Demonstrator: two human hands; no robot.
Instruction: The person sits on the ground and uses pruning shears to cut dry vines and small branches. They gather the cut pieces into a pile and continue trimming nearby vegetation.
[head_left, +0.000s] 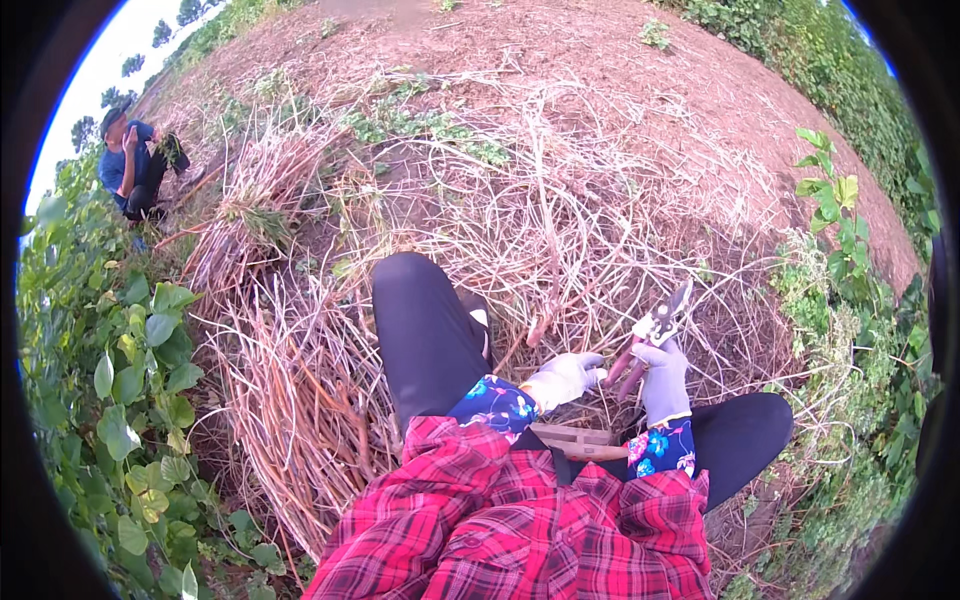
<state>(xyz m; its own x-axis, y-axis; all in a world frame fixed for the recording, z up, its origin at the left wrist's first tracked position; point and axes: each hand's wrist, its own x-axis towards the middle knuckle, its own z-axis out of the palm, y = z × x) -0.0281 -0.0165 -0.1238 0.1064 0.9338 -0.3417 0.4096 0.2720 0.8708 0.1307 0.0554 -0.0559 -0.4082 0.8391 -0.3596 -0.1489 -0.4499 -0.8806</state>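
My right hand (664, 382), in a pale work glove, grips a pair of pruning shears (666, 319) by the reddish handles. The metal blades point up and away from me, above the dry stems. Close by on the left is my left hand (561, 379), gloved too, with its fingers partly spread towards the handles and nothing visible in them. Tangled dry vine stems (517, 225) cover the ground before me. A thicker stem with a cut end (538, 330) lies just beyond my hands.
Beside my left leg lies a heap of long cut stems (300, 405). Farther out is another bundle (251, 199). A person (124, 169) squats at the far left. Leafy plants (142, 382) border the left, and weeds (840, 337) the right. A slatted piece (574, 435) shows between my legs.
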